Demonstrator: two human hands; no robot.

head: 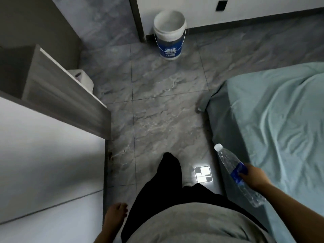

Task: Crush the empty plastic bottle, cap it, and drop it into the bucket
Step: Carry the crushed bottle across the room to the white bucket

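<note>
Head view: right hand (254, 178), fingers wrapped around the label, holds 1 light, thin-walled, capped bottle (236, 174) at lower right; bucket (169, 35) stands top centre; left hand (116, 213) hangs loosely curled.

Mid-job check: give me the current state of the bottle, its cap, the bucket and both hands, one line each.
Bottle: uncrushed, held tilted at its blue label, above the floor beside the bed.
Cap: white, on the bottle neck.
Bucket: upright on the floor by the wall, lid off, handle hanging down; looks empty.
Right hand: closed around the bottle.
Left hand: hanging loose, holding nothing.
</note>
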